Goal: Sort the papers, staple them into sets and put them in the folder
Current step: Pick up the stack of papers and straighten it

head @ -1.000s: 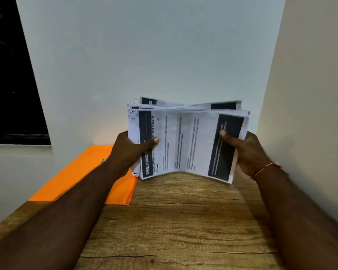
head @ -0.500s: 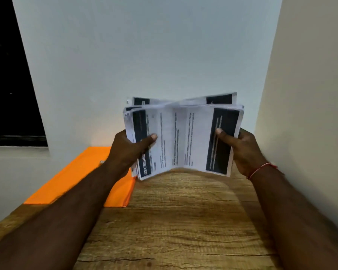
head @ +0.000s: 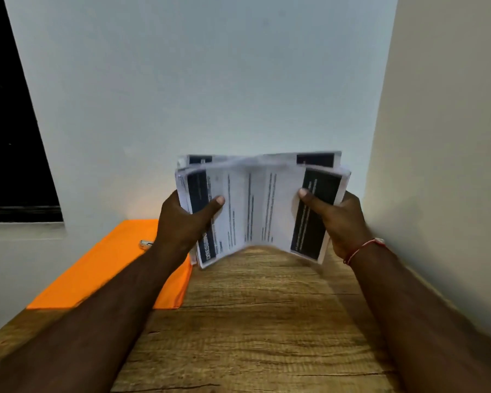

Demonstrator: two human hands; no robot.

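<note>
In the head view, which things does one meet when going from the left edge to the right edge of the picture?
dark window → orange folder → left hand → stack of papers → right hand → side wall

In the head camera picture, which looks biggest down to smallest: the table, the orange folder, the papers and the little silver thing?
1. table
2. folder and papers: about alike, and an arm hides part of the folder, so no ranking
3. silver thing, partly hidden
</note>
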